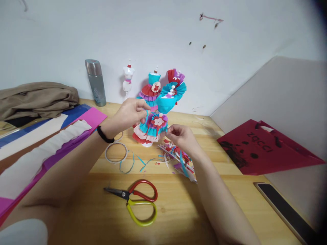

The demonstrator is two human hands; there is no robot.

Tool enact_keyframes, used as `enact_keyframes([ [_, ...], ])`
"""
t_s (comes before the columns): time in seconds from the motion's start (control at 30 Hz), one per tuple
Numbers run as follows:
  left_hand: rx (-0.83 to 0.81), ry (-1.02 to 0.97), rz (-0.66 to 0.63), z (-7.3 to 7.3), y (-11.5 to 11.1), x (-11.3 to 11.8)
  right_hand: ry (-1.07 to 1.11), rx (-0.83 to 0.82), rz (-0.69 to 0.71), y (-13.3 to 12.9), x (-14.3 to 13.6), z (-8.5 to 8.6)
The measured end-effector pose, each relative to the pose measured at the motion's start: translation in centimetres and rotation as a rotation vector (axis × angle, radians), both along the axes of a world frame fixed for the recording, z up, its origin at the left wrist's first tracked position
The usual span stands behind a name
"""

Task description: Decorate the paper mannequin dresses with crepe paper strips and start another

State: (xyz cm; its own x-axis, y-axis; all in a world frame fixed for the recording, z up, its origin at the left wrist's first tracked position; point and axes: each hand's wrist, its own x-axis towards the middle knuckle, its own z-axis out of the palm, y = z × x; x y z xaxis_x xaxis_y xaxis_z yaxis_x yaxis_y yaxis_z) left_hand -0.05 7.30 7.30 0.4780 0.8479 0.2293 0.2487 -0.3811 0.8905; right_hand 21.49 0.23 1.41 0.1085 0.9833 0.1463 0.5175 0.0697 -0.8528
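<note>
A small dress form (166, 103) in a turquoise paper top and layered ruffled skirt (147, 130) with a flower stands between my hands. At its upper left, my left hand (134, 114) has its fingers pinched, with a thin blue strip (146, 116) at the fingertips. On the other side, my right hand (180, 134) is closed in a pinch beside the skirt's right edge; what it holds there is too small to make out. Behind stand another dressed form (153, 90) and a bare white form (128, 77).
Open scissors (125, 194) lie in front. Paper scraps (176, 153) and wire rings (116, 152) surround the form. Coloured paper (94, 117), a bottle (96, 83) and brown cloth (38, 97) are left; a red bag (255, 149) and phone (283, 209) are right.
</note>
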Motion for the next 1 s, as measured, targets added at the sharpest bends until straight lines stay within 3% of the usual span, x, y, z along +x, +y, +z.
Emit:
enact_keyframes([
  [0.3,0.201,0.119,0.056,-0.9,0.7,0.2,-0.001,0.011,0.046,0.2,-0.8,-1.6],
  [0.6,0.087,0.080,0.051,-2.3,0.8,0.8,-0.009,0.042,-0.004,0.6,-0.9,-2.2],
  [1.0,0.051,0.066,0.022,-2.2,0.6,1.1,0.045,0.003,0.036,0.5,-1.6,-2.5],
])
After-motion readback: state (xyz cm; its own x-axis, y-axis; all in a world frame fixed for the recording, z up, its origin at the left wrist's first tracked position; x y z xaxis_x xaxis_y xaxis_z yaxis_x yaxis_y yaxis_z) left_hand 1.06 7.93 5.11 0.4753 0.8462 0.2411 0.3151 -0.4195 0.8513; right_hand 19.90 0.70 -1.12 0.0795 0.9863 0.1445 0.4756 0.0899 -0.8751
